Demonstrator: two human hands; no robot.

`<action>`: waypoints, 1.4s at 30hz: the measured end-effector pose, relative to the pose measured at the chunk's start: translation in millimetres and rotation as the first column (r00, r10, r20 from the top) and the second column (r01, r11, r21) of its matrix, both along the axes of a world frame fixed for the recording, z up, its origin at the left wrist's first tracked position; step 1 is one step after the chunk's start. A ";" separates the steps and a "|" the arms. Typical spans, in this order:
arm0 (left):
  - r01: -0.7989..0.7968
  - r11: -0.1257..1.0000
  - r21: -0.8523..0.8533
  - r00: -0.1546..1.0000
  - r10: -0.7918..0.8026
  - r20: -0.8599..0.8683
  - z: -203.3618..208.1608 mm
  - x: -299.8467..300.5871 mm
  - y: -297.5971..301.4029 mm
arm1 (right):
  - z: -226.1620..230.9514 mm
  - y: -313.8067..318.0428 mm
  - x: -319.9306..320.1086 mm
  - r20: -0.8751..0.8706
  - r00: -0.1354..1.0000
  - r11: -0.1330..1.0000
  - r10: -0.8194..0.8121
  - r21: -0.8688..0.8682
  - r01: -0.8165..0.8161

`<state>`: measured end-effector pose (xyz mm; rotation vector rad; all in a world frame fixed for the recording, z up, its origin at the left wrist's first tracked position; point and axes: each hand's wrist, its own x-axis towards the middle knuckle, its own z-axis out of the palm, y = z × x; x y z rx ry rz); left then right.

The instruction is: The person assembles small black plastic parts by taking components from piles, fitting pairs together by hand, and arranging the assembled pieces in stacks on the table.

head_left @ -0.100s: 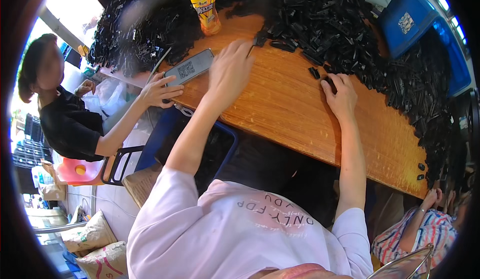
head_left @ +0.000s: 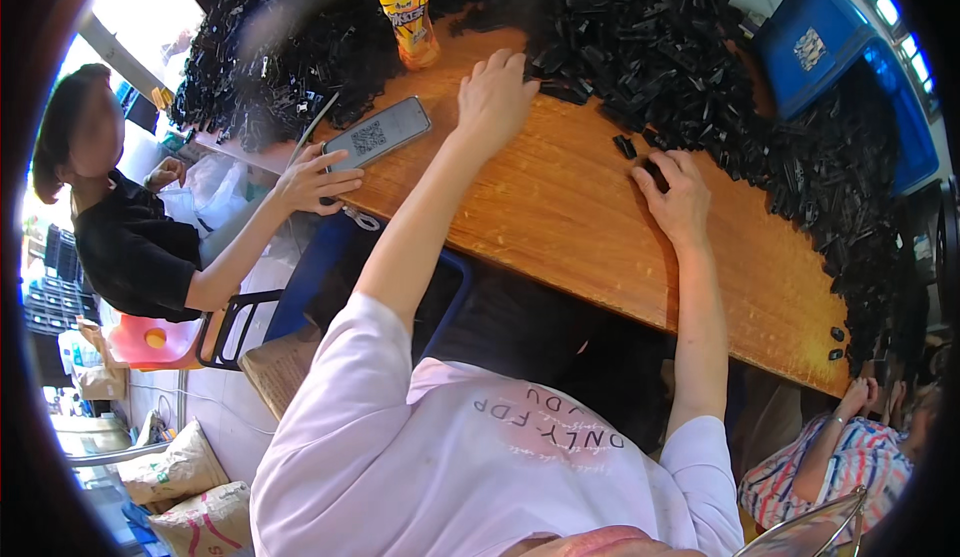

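Note:
My left hand [head_left: 493, 102] reaches over the wooden table [head_left: 560, 217], palm down, beside the near edge of a heap of black plastic pieces [head_left: 640, 42]. Its fingers stretch forward with the thumb apart, and I see nothing held. Farther right, my right hand [head_left: 677, 195] rests on the tabletop, thumb and fingers curled around a small black plastic piece [head_left: 656, 172] that they partly hide. Another short black piece [head_left: 624, 147] lies just beyond it. The exact kind of these pieces is too small to tell.
A drink bottle [head_left: 408, 17] with a yellow cap stands at the far edge. On the left, another person's hand [head_left: 315, 182] touches a phone [head_left: 378, 135] lying on the table. Blue bins [head_left: 815, 37] stand at the far right. Someone in a striped garment [head_left: 800, 472] sits lower right.
My left hand has moved away from the phone, right and farther out to the edge of the heap. My right hand has stayed nearly in place.

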<state>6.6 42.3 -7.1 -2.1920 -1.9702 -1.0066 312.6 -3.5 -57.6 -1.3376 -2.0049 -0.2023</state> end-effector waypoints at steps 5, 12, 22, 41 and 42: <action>-0.082 0.991 -0.106 0.994 0.074 -0.080 -28.1 13.7 31.6 | 1.9 4.3 10.5 -0.021 0.992 0.992 0.123 0.022 -0.122; 0.084 0.996 0.024 0.972 -0.077 -0.222 -24.3 38.2 -25.9 | 23.6 -8.9 4.5 0.179 0.977 0.990 0.119 0.053 -0.130; 0.394 0.919 0.024 0.832 -0.367 0.417 -19.8 66.1 -39.6 | 27.2 -21.1 -13.8 -0.533 0.824 0.886 0.195 -0.266 -0.381; 0.681 0.732 -0.032 0.710 -0.648 0.276 -27.8 53.0 -33.3 | 33.9 -25.3 -11.4 -0.270 0.928 0.903 0.258 -0.274 -0.331; 0.676 0.735 -0.055 0.700 -0.617 0.360 -23.5 55.0 -36.2 | 33.9 -24.3 -11.1 -0.257 0.932 0.902 0.256 -0.282 -0.326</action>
